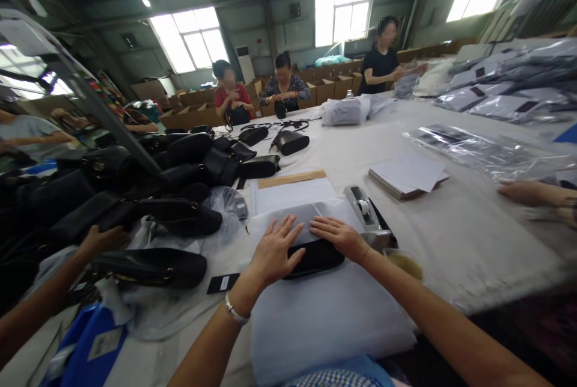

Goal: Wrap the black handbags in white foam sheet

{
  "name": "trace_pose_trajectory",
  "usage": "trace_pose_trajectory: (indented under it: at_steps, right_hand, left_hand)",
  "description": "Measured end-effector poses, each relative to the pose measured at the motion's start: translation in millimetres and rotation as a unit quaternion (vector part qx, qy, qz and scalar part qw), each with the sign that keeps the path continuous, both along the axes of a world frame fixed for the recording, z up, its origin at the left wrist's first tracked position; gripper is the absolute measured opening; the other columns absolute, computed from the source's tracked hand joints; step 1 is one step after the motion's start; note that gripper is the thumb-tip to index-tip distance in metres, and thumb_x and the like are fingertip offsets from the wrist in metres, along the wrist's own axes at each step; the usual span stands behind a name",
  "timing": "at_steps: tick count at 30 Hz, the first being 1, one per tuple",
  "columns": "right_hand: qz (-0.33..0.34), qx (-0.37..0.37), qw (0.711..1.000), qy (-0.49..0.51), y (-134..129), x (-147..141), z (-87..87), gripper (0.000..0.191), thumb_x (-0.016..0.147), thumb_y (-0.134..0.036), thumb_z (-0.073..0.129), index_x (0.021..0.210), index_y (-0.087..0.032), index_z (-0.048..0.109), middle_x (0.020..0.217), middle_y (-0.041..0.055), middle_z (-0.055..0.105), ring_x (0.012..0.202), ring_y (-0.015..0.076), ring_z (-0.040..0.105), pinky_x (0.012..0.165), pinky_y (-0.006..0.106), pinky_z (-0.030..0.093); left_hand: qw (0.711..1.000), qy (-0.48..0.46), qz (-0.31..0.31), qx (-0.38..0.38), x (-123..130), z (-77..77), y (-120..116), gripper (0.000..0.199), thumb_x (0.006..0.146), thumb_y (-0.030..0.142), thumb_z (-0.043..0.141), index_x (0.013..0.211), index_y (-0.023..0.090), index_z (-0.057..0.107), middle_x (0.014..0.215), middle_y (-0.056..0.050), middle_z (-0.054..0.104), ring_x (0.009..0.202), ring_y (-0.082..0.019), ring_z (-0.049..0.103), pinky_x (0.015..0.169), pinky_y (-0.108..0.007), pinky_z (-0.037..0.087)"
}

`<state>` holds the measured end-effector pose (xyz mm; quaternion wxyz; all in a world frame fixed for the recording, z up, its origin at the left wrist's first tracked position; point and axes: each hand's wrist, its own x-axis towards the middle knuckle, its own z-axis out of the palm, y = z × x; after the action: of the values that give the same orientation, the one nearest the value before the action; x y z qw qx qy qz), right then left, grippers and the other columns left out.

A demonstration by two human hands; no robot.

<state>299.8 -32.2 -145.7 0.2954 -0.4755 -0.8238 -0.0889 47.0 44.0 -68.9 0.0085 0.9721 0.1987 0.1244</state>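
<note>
A black bag lies on a stack of thin white sheets in front of me, its far side covered by a translucent white sheet. My left hand rests flat on the covered bag with fingers spread, its thumb over the bare black part. My right hand lies flat beside it, fingers stretched over the sheet and the bag's far edge. Neither hand grips anything. Just beyond my right hand stands a grey tape dispenser. A black card with a white label lies left of my left wrist.
Many black bags are heaped at the left, where another person's hand reaches in. A blue bin sits at lower left. At right are a stack of white cards, plastic-wrapped packages and another person's hand. Several people work across the table.
</note>
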Motion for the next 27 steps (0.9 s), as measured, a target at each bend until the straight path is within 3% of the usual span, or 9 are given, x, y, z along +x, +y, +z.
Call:
trace_pose_trajectory:
  at_steps: [4,7,11,15,17,21,27]
  right_hand:
    - [-0.006,-0.018,1.000,0.019,-16.6,-0.7,1.2,0.046,0.094,-0.005,0.041,0.134,-0.024,0.057,0.134,0.0070,0.061,0.131,0.0188,0.050,0.108,0.040,0.047]
    - [-0.030,-0.060,0.996,0.060,-50.9,-3.0,9.0,0.039,0.096,-0.010,0.042,0.126,-0.024,0.063,0.127,0.0064,0.066,0.124,0.0187,0.057,0.105,0.037,0.048]
    - [-0.023,-0.187,0.974,0.129,-108.4,-11.6,20.5,0.029,0.093,-0.033,0.059,0.121,-0.026,0.066,0.114,0.0047,0.071,0.107,0.0168,0.064,0.097,0.030,0.051]
    - [0.014,-0.275,0.956,0.103,-148.2,-26.4,14.2,0.048,0.082,-0.050,0.070,0.122,-0.024,0.065,0.113,0.0068,0.069,0.107,0.0210,0.061,0.097,0.035,0.048]
    - [0.002,-0.282,0.956,0.081,-156.1,-33.1,5.4,0.049,0.081,-0.050,0.071,0.122,-0.023,0.065,0.113,0.0081,0.068,0.106,0.0230,0.060,0.096,0.037,0.047]
    - [-0.012,-0.294,0.952,0.089,-154.8,-39.5,-6.2,0.030,0.086,-0.042,0.068,0.108,-0.022,0.071,0.104,0.0069,0.070,0.097,0.0198,0.061,0.089,0.032,0.049]
    - [0.008,-0.362,0.922,0.139,-145.5,-37.5,0.6,0.019,0.091,-0.035,0.062,0.093,-0.023,0.076,0.093,0.0032,0.072,0.086,0.0152,0.065,0.082,0.024,0.049]
  left_hand:
    - [1.000,0.015,0.016,-0.014,7.7,-36.3,-8.0,0.058,0.094,0.041,0.051,0.146,0.022,0.038,0.156,-0.012,0.034,0.145,-0.029,0.028,0.114,-0.051,0.032]
    - [0.999,0.006,0.032,-0.010,-0.5,-53.2,-18.5,0.057,0.095,0.038,0.050,0.148,0.023,0.036,0.159,-0.010,0.028,0.147,-0.030,0.023,0.115,-0.053,0.029]
    - [0.999,-0.001,0.033,-0.018,-6.2,-58.0,-25.4,0.056,0.096,0.037,0.049,0.149,0.024,0.035,0.160,-0.009,0.026,0.147,-0.030,0.022,0.117,-0.053,0.026]
    - [0.999,-0.003,0.039,-0.025,-4.3,-57.7,-25.7,0.055,0.097,0.038,0.047,0.148,0.023,0.036,0.160,-0.009,0.027,0.148,-0.030,0.020,0.118,-0.051,0.025]
    - [0.999,-0.004,0.042,-0.028,-3.8,-57.5,-25.7,0.054,0.097,0.038,0.047,0.148,0.023,0.037,0.160,-0.008,0.026,0.148,-0.029,0.019,0.118,-0.051,0.024]
    - [0.999,-0.003,0.041,-0.033,-4.6,-57.2,-25.9,0.053,0.097,0.036,0.047,0.148,0.023,0.037,0.160,-0.008,0.026,0.148,-0.028,0.019,0.118,-0.050,0.024]
    - [0.998,-0.004,0.039,-0.046,-4.9,-57.3,-24.9,0.054,0.097,0.038,0.047,0.148,0.024,0.037,0.160,-0.007,0.025,0.148,-0.028,0.019,0.118,-0.051,0.024]
